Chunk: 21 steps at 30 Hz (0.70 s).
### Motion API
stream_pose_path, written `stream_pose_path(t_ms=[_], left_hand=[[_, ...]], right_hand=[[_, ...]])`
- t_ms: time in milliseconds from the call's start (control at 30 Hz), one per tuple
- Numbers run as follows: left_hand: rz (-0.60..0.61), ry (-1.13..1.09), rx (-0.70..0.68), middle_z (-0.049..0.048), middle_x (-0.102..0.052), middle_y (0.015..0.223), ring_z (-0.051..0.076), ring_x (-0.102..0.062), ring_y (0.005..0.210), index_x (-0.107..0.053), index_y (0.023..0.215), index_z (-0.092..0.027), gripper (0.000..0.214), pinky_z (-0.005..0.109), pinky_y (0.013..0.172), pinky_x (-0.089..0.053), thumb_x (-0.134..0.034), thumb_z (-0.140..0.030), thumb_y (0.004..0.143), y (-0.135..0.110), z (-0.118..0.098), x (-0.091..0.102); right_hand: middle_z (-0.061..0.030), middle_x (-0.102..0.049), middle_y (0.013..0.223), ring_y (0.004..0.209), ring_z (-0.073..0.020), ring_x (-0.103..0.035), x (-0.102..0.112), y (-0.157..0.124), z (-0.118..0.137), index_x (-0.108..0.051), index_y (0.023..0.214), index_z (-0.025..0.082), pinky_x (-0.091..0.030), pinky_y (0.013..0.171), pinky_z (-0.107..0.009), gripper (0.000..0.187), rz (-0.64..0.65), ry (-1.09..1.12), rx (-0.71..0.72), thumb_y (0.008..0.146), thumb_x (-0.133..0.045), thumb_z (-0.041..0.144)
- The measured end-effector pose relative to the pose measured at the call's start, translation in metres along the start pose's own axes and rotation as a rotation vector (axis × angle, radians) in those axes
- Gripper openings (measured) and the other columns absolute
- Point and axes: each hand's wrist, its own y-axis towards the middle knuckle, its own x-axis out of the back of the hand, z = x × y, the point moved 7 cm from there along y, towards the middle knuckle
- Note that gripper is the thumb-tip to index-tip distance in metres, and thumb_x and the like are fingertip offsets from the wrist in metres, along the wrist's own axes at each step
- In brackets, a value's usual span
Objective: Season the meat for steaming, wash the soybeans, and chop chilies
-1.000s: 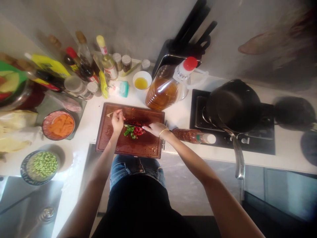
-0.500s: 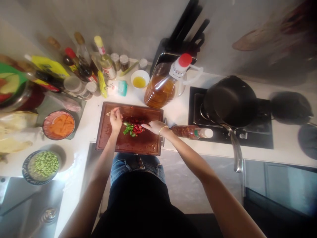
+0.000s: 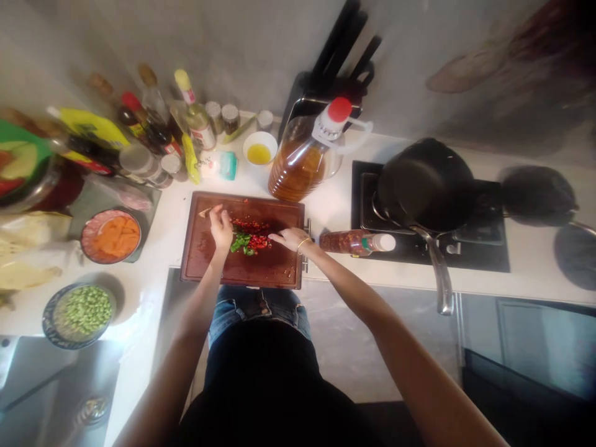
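A brown cutting board [image 3: 261, 270] lies at the counter's front edge with a small pile of chopped red and green chilies [image 3: 249, 241] in its middle. My left hand [image 3: 221, 226] is closed at the pile's left end round what looks like a knife with a light wooden handle [image 3: 205, 212] sticking out to the upper left; the blade is hard to make out. My right hand [image 3: 288, 238], a thin bangle on its wrist, rests at the pile's right end with fingers stretched toward the chilies.
Behind the board stand a big oil bottle [image 3: 300, 164], a small white bowl of oil [image 3: 259, 152] and several condiment bottles [image 3: 153, 130]. A chili jar [image 3: 356, 242] lies to the right beside a stove with a black pan [image 3: 423, 183]. Bowls of carrot slices [image 3: 110, 236] and green beans [image 3: 79, 310] sit left, above a sink [image 3: 56, 391].
Both hands stay at the chili pile, shifting slightly up and down over it. The view has drifted a little.
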Motion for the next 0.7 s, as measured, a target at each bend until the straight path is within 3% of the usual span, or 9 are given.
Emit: stream_pose_path(t_ms=[233,400,700], left_hand=[[-0.166,-0.15,0.032,-0.0039,-0.045,0.073,0.003,-0.039,0.048,-0.046,0.115,-0.018,0.034,0.018,0.044,-0.035,-0.045,-0.046,0.096,-0.01,-0.003,0.024],[-0.151,-0.122,0.097,-0.0053,-0.043,0.07,0.004,-0.038,0.046,-0.046,0.113,-0.02,0.032,0.019,0.044,-0.035,-0.041,-0.047,0.097,-0.019,0.014,0.017],[-0.127,-0.074,0.125,-0.0052,-0.044,0.068,0.005,-0.04,0.048,-0.046,0.112,-0.021,0.036,0.02,0.046,-0.035,-0.04,-0.052,0.096,-0.025,0.016,0.007]], right_hand=[[-0.0185,-0.073,0.101,0.094,-0.0281,-0.069,0.031,-0.02,0.021,-0.076,0.098,0.014,-0.049,0.078,-0.032,0.09,0.021,-0.025,0.07,0.087,-0.015,0.079],[-0.017,-0.073,0.103,0.098,-0.0287,-0.069,0.021,-0.016,0.018,-0.076,0.101,0.016,-0.049,0.079,-0.032,0.09,0.034,-0.055,0.055,0.086,-0.013,0.079],[-0.0164,-0.073,0.105,0.098,-0.0273,-0.069,-0.005,-0.007,0.0,-0.075,0.103,0.018,-0.049,0.078,-0.031,0.086,0.061,-0.031,0.024,0.088,-0.014,0.077]])
